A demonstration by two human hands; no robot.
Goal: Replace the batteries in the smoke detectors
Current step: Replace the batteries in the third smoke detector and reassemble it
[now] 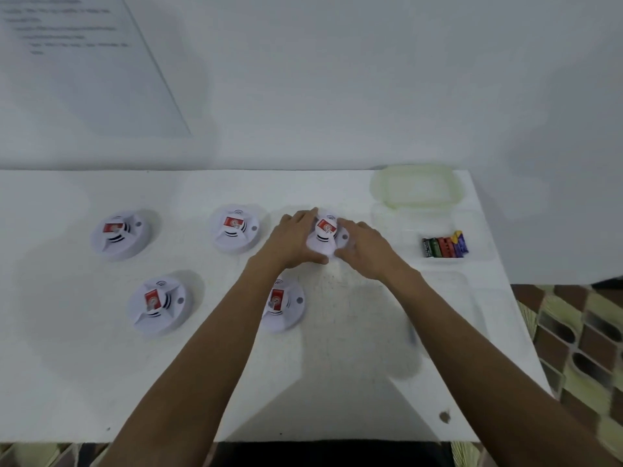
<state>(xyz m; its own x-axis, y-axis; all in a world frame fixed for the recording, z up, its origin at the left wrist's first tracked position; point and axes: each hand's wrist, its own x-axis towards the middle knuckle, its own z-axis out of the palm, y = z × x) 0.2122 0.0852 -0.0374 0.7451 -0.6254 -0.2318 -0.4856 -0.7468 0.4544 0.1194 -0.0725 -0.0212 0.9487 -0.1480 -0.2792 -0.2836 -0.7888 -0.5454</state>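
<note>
On the counter (101, 382), the left hand (292, 242) and the right hand (365, 247) are gripping one smoke detector (325, 231), fingers curling round its sides.

A white counter (101, 382) fills the view, its far edge against a plain white wall (337, 79). The surface is scuffed and faintly speckled toward the middle, with a small dark mark (445, 416) near the near right corner. A large sheet (84, 69) of blurred, unreadable print hangs above the far left corner. Past the right edge lies a floor (580, 332) of brown and yellowish patterned tiles. The light is soft.
</note>
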